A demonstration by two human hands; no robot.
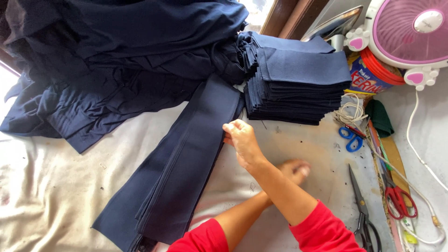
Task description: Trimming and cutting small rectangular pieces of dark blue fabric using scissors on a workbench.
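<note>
The right hand [242, 140], crossed over the left arm, pinches the edge of the long folded navy fabric strip [182, 168] lying on the cloth-covered tabletop [60, 196], holding its layers aligned. The left hand [295, 170] rests flat, fingers together.

We see a navy cloth strip [184, 163], a navy stack [298, 79], red sleeves [322, 231], blue scissors [349, 138] and a pink fan [410, 30].

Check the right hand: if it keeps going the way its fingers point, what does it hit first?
The right hand already touches the edge of the long navy fabric strip, fingers pointing up-left. Going straight on, it would slide over that strip, then probably meet the heaped navy cloth; depth is unclear.
</note>
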